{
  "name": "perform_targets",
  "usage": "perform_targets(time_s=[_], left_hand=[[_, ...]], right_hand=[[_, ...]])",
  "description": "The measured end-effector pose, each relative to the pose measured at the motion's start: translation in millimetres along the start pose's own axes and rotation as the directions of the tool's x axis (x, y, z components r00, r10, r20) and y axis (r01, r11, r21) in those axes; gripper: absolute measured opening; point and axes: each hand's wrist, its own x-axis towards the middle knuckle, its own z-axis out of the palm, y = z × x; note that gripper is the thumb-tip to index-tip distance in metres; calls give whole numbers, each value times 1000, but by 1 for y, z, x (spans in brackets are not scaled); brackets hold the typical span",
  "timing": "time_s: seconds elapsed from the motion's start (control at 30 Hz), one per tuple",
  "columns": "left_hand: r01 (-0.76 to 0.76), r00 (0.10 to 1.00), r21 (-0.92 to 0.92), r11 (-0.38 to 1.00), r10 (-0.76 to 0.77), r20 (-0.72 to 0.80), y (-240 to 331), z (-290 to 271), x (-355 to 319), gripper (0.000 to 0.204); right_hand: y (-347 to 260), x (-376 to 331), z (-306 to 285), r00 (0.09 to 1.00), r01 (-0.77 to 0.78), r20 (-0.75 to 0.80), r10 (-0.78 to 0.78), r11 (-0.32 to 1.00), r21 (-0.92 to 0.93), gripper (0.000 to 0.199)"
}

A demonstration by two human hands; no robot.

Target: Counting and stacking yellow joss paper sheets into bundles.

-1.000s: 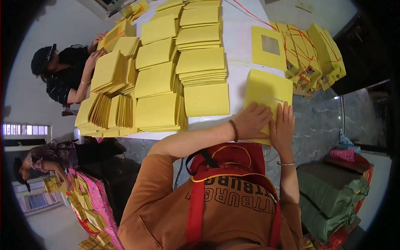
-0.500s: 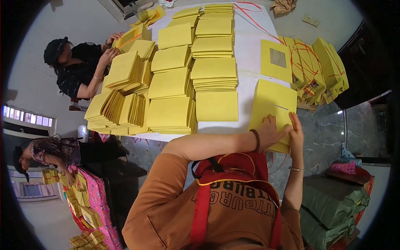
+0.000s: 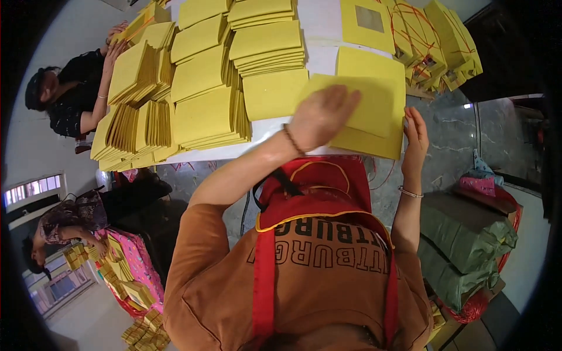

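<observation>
While many yellow folded pieces (image 3: 202,120) stand in rows across the left of the worktop (image 3: 319,29), one upper yellow sheet (image 3: 372,108) lies askew over a larger yellow piece (image 3: 374,61) directly before the person, near the edge. Judged from this arrangement, a large share of the work appears complete: the rows are several layers deep, and a lower pile (image 3: 275,93) at their near right corner appears to have room for more. The pair in front seems unfinished, since the upper sheet is out of line with the piece beneath and is not laid with any row. Beyond it rests a windowed yellow piece (image 3: 366,37), and at the far right stand yellow bags with red cords (image 3: 451,50); how these relate to the flat pieces cannot be told.

The left hand (image 3: 325,114), blurred, reaches across from the left with its back uppermost and its fingers directed rightward over the upper sheet's left part; whether it grips, presses or merely passes over cannot be told. Its forearm slants up and inward, a beaded bracelet (image 3: 293,140) at the wrist. The right hand (image 3: 417,131) is open just beside the larger piece's right edge, fingers extended upward, forearm nearly upright; contact with the edge is unclear.
</observation>
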Motion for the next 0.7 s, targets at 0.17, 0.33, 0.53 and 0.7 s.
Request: perform_targets(time_s=[0.17,0.33,0.53,0.7], left_hand=[[201,978,134,970,-207,33,-40,-17,-50,47],[166,968,435,885,-231,102,-68,11,-83,55],[226,921,470,854,-344,182,-71,33,-104,52],[297,892,383,875,-397,215,-68,34,-102,54]], right_hand=[[12,-4,-2,999,-50,8,50,998,-25,34],[18,-3,-4,1000,-26,5,26,996,87,32],[16,-2,-3,996,-89,-5,89,993,75,31],[21,-2,-7,996,-90,11,89,993,79,31]])
